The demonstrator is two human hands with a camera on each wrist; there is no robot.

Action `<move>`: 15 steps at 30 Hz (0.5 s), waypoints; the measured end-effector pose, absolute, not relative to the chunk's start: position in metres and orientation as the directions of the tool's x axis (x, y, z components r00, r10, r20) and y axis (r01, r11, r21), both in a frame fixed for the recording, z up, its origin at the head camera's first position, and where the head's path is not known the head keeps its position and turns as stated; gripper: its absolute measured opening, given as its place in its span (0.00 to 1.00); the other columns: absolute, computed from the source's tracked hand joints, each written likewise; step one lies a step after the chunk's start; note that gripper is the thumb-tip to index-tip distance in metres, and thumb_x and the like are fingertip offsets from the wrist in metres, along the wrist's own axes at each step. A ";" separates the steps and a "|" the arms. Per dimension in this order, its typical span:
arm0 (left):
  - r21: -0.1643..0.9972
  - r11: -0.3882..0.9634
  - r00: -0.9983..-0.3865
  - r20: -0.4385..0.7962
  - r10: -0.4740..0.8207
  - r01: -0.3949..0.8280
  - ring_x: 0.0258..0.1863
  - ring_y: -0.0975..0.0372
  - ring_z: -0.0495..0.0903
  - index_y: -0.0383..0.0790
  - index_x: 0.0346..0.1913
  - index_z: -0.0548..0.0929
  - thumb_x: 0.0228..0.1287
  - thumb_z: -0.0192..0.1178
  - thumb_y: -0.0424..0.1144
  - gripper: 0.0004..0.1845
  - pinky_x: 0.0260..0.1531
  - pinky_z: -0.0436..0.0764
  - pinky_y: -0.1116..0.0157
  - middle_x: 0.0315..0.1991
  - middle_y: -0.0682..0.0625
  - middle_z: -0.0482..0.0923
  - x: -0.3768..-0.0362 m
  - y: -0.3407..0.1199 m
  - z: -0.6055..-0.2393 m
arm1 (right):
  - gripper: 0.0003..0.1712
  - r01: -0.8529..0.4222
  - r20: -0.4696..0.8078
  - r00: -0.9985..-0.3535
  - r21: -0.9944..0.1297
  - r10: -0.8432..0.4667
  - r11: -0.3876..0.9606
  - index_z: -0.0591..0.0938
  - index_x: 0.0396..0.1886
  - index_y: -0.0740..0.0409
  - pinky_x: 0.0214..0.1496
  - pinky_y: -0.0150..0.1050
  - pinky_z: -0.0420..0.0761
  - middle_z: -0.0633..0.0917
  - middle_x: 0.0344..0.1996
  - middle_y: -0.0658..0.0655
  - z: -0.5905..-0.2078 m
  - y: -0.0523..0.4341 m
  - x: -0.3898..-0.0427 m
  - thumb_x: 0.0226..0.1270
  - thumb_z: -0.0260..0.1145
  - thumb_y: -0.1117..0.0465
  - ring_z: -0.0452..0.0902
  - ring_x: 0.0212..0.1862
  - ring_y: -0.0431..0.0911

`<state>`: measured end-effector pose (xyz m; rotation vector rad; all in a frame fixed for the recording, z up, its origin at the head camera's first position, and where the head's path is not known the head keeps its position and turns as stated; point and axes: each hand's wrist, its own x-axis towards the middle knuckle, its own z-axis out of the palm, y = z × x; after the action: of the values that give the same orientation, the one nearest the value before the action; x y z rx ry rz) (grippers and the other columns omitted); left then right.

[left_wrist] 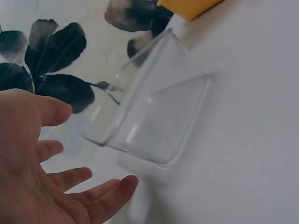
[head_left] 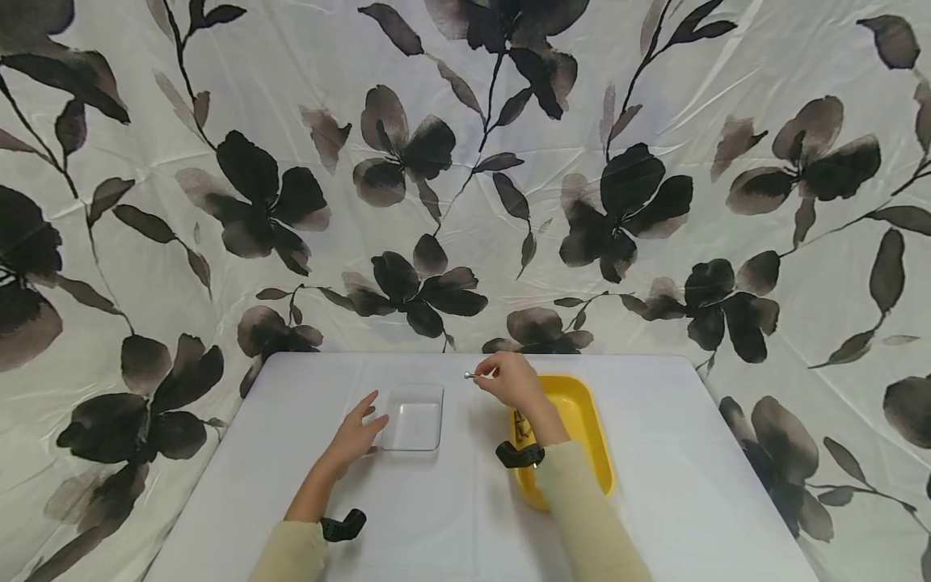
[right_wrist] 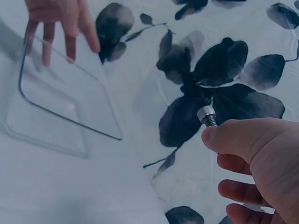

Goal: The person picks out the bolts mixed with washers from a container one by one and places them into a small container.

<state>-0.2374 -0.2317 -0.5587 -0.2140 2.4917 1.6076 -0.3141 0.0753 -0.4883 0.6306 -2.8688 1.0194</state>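
Note:
A clear square plastic tray [head_left: 414, 417] [left_wrist: 159, 114] [right_wrist: 56, 109] lies on the white table [head_left: 655, 453]. My left hand [head_left: 361, 430] [left_wrist: 51, 177] rests beside the tray's left edge, fingers straight and spread, holding nothing. My right hand [head_left: 509, 380] [right_wrist: 254, 158] is raised just right of the tray and pinches a small metal bolt [head_left: 470, 375] [right_wrist: 207, 115], whose head sticks out past the thumb. A yellow tray [head_left: 582, 420] sits under the right forearm, with a small dark item [head_left: 520, 424] inside.
A floral black-and-white cloth [head_left: 465, 162] hangs behind and around the table. Black wrist straps [head_left: 520, 455] sit on both arms. The table's far edge runs just beyond the two trays.

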 end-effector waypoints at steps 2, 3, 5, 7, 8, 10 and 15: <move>0.889 0.402 -0.974 -0.221 -0.039 -0.218 0.64 0.35 0.63 0.42 0.77 0.49 0.73 0.52 0.46 0.36 0.44 0.83 0.53 0.71 0.30 0.51 -0.237 -0.231 -0.566 | 0.04 -0.387 0.156 -0.915 -0.601 -0.372 0.699 0.89 0.33 0.47 0.34 0.36 0.77 0.82 0.32 0.46 -0.488 0.072 -0.313 0.61 0.71 0.54 0.74 0.35 0.43; 0.891 0.399 -0.975 -0.217 -0.042 -0.215 0.63 0.35 0.65 0.42 0.77 0.49 0.73 0.51 0.46 0.36 0.43 0.83 0.54 0.71 0.29 0.52 -0.237 -0.230 -0.569 | 0.04 -0.387 0.155 -0.915 -0.601 -0.374 0.699 0.89 0.33 0.47 0.34 0.35 0.77 0.82 0.32 0.45 -0.489 0.071 -0.313 0.61 0.71 0.54 0.74 0.35 0.43; 0.895 0.386 -0.974 -0.219 -0.051 -0.221 0.61 0.37 0.67 0.43 0.77 0.50 0.74 0.51 0.46 0.35 0.41 0.84 0.56 0.70 0.30 0.54 -0.237 -0.229 -0.575 | 0.04 -0.385 0.147 -0.915 -0.603 -0.377 0.699 0.89 0.33 0.47 0.34 0.35 0.77 0.82 0.32 0.45 -0.490 0.069 -0.312 0.62 0.71 0.54 0.73 0.35 0.43; 0.898 0.374 -0.972 -0.230 -0.050 -0.231 0.58 0.39 0.70 0.44 0.77 0.50 0.75 0.50 0.46 0.34 0.39 0.84 0.58 0.70 0.31 0.56 -0.237 -0.228 -0.580 | 0.04 -0.377 0.134 -0.915 -0.613 -0.380 0.694 0.89 0.33 0.47 0.34 0.34 0.77 0.82 0.31 0.44 -0.492 0.067 -0.310 0.62 0.71 0.54 0.73 0.35 0.43; 0.900 0.364 -0.970 -0.239 -0.050 -0.241 0.58 0.40 0.71 0.45 0.77 0.51 0.75 0.49 0.45 0.34 0.38 0.84 0.59 0.70 0.32 0.56 -0.237 -0.228 -0.582 | 0.04 -0.376 0.128 -0.915 -0.617 -0.383 0.692 0.89 0.33 0.47 0.34 0.34 0.77 0.82 0.31 0.44 -0.493 0.066 -0.309 0.62 0.71 0.54 0.73 0.35 0.43; 0.902 0.351 -0.967 -0.248 -0.051 -0.250 0.57 0.42 0.72 0.47 0.77 0.52 0.76 0.49 0.45 0.32 0.37 0.84 0.61 0.70 0.33 0.58 -0.236 -0.228 -0.587 | 0.04 -0.377 0.122 -0.912 -0.622 -0.391 0.686 0.89 0.34 0.47 0.35 0.34 0.77 0.82 0.31 0.43 -0.495 0.063 -0.307 0.62 0.71 0.54 0.73 0.35 0.42; 0.925 0.316 -0.976 -0.216 -0.020 -0.211 0.54 0.44 0.72 0.48 0.77 0.53 0.76 0.48 0.45 0.31 0.36 0.85 0.60 0.68 0.32 0.60 -0.234 -0.226 -0.595 | 0.04 -0.375 0.123 -0.912 -0.636 -0.392 0.674 0.89 0.34 0.47 0.35 0.34 0.76 0.82 0.30 0.43 -0.500 0.054 -0.304 0.61 0.72 0.55 0.73 0.34 0.42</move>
<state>-0.2341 -0.2263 -0.5955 -0.2138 2.4103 1.7330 -0.3039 0.0539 -0.5005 0.6634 -2.8963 1.0919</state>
